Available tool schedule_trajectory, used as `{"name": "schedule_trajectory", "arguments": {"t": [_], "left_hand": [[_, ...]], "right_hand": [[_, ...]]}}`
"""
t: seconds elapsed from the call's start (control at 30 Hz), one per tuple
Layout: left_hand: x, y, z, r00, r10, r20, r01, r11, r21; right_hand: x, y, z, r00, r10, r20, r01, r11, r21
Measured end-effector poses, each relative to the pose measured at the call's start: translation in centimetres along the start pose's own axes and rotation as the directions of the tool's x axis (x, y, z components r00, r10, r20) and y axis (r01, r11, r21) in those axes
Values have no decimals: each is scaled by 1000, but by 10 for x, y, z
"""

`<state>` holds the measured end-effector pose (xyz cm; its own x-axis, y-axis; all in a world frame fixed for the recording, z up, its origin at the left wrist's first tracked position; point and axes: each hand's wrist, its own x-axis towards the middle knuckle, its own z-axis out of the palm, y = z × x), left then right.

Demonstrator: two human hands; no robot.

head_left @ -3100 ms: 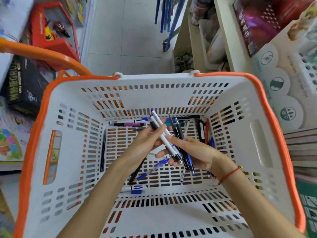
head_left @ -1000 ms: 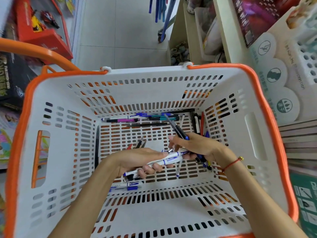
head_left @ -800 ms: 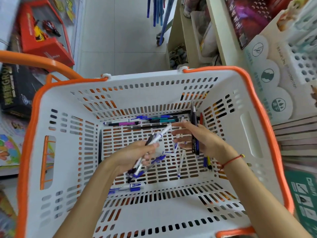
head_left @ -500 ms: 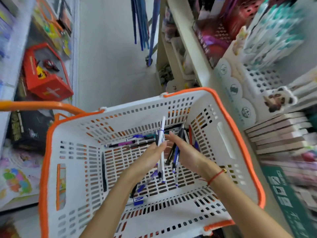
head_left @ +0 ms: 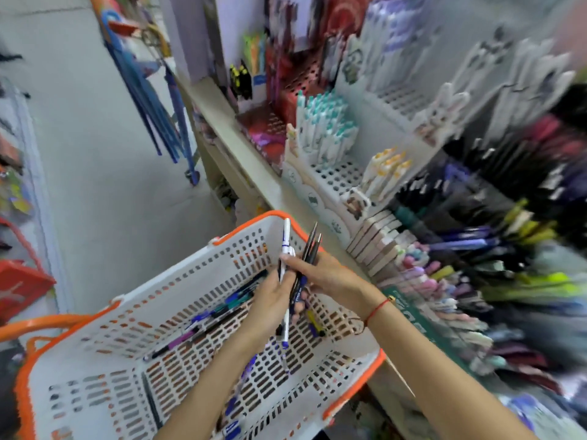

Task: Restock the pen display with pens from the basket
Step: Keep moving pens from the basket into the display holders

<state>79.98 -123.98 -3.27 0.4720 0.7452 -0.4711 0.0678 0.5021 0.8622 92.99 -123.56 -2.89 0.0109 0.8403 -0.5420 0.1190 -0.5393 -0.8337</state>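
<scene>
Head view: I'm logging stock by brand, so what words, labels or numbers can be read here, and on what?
No text can be read.
Dark blue pen in the hands: pale print on the barrel, too small.
Green sign on the shelf edge: pale marks, blurred.
Pen display front: round icons, no legible words.
Blue-and-white item in the basket: label blurred.
</scene>
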Motion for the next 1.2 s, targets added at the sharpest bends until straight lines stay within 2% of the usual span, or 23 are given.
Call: {"name": "schedule_trajectory", "arguments": {"t": [0.13, 0.27, 0.33, 0.53, 0.67, 0.73, 0.87, 0.9, 0.97, 1.0, 1.07, 1.13, 1.2], "left_hand": [[2, 16, 10, 986, 34, 162, -55, 991, 125], [5, 38, 33, 956, 40, 292, -98, 977, 189], [6, 49, 53, 942, 49, 333, -114, 977, 180], [9, 69, 99, 903, 77, 423, -187, 956, 224], [13, 82, 124, 902, 140, 409, -244, 946, 212], [16, 84, 134, 898, 168, 406, -270, 940, 208], [23, 81, 146, 921, 166, 353, -246, 950, 193], [25, 82, 146, 933, 156, 325, -216, 964, 157], [29, 85, 144, 949, 143, 280, -175, 980, 93], [31, 88, 142, 955, 140, 262, -167, 982, 83], [34, 91, 137, 960, 145, 239, -172, 981, 94], [35, 93, 134, 962, 144, 230, -167, 982, 84], [36, 96, 132, 961, 146, 235, -165, 984, 61]], "right_hand": [[-21, -12, -33, 978, -20, -206, 53, 986, 156], [-43, -18, -57, 924, -100, -368, 161, 977, 139], [-55, -22, -71, 899, -112, -424, 170, 980, 102], [-87, -33, -110, 855, -84, -511, 134, 989, 62], [-110, -34, -123, 846, -81, -527, 216, 956, 200], [-118, -34, -125, 830, -115, -546, 255, 948, 188], [-125, -29, -136, 664, -202, -720, 260, 965, -30], [-127, -31, -140, 626, -211, -751, 284, 958, -32], [-131, -38, -148, 585, -194, -788, 398, 915, 71], [-133, -42, -153, 576, -188, -796, 461, 878, 126], [-135, -48, -159, 529, -220, -820, 544, 829, 129], [-136, -52, -163, 442, -269, -856, 599, 798, 58], [-135, -59, -165, 308, -346, -886, 624, 777, -87]]}}
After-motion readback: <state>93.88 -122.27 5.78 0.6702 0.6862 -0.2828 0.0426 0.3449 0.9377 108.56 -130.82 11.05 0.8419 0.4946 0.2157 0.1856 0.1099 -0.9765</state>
